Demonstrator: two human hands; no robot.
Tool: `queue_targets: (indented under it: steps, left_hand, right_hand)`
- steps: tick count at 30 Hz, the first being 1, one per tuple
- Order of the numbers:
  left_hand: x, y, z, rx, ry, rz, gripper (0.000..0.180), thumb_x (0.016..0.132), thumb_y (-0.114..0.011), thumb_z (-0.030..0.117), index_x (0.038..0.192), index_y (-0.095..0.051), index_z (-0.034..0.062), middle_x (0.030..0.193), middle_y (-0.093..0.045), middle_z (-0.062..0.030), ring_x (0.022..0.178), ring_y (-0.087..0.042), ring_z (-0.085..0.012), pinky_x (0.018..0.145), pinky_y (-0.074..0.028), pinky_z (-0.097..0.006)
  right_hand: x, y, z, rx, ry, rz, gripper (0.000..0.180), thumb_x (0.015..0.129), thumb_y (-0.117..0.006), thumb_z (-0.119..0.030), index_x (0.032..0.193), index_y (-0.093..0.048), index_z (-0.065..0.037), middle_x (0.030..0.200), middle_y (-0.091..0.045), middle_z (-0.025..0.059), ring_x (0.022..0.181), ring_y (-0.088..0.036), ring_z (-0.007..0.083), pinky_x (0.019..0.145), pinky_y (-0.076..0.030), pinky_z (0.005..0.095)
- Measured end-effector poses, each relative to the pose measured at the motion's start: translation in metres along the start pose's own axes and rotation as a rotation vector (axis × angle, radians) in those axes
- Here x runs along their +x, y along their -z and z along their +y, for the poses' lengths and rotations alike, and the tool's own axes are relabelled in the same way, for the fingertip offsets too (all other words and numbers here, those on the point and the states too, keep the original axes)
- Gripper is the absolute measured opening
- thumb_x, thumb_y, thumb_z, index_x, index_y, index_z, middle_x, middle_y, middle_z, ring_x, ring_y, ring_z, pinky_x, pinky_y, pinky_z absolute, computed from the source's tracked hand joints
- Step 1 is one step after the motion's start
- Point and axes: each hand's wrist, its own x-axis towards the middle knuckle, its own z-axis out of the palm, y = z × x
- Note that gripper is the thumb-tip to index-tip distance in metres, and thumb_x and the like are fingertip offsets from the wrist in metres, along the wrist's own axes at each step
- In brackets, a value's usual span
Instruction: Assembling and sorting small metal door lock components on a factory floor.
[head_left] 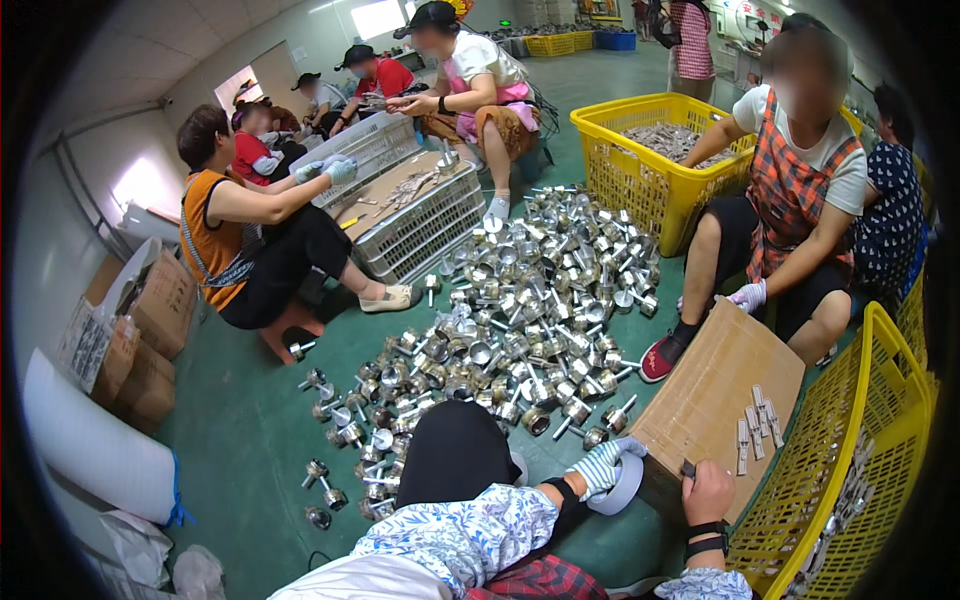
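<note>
My left hand, in a striped glove, is closed on a wide roll of pale tape beside the near left corner of a cardboard box. The tape hangs low over the green floor. My bare right hand rests at the box's near edge, fingers pinched on a small dark piece whose kind I cannot make out. On the box top, just beyond that hand, lie several small flat metal parts in a loose group.
A big pile of round metal parts with stems covers the floor ahead. A yellow basket stands close on my right, another yellow basket farther off. A co-worker in a checked apron sits across the box; others work around a grey crate.
</note>
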Motion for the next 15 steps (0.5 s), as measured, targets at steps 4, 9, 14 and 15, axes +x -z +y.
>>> queue_targets:
  steps: [4, 9, 14, 15]
  left_hand:
    - [-0.0010, 0.0020, -0.0043, 0.000, -0.016, -0.003, 0.061, 0.071, -0.038, -0.014, 0.123, -0.065, -0.0005, 0.117, -0.072, -0.0176, 0.121, -0.066, -0.0330, 0.110, -0.048, -0.038]
    - [-0.0021, 0.0029, -0.0032, -0.001, -0.034, -0.010, 0.041, 0.088, -0.050, -0.007, 0.125, -0.064, 0.0017, 0.118, -0.071, -0.0165, 0.117, -0.067, -0.0302, 0.106, -0.050, -0.038]
    - [-0.0015, 0.0032, -0.0007, 0.010, -0.004, -0.021, 0.042, 0.087, -0.049, -0.008, 0.126, -0.064, 0.0022, 0.119, -0.071, -0.0166, 0.118, -0.067, -0.0306, 0.106, -0.050, -0.039]
    - [-0.0018, 0.0034, -0.0016, 0.016, 0.001, -0.022, 0.042, 0.087, -0.049, -0.008, 0.126, -0.064, 0.0023, 0.119, -0.071, -0.0165, 0.118, -0.067, -0.0307, 0.107, -0.050, -0.039]
  right_hand:
    - [0.0014, 0.0015, -0.0041, 0.004, -0.007, -0.012, 0.026, 0.071, -0.079, -0.012, 0.080, -0.054, -0.008, 0.077, -0.057, 0.0142, 0.075, -0.060, 0.0386, 0.068, -0.046, 0.0504]
    - [0.0001, -0.0022, -0.0011, -0.008, -0.007, -0.004, 0.026, 0.072, -0.078, -0.012, 0.079, -0.054, -0.008, 0.077, -0.058, 0.0141, 0.075, -0.060, 0.0388, 0.068, -0.046, 0.0505]
    - [-0.0006, -0.0038, 0.0008, -0.043, 0.010, 0.005, 0.028, 0.066, -0.080, -0.013, 0.079, -0.055, -0.010, 0.077, -0.057, 0.0112, 0.074, -0.060, 0.0351, 0.067, -0.046, 0.0478]
    - [-0.0009, -0.0047, 0.0007, -0.041, 0.007, 0.000, 0.028, 0.066, -0.080, -0.013, 0.079, -0.055, -0.010, 0.077, -0.057, 0.0112, 0.074, -0.060, 0.0351, 0.067, -0.046, 0.0478]
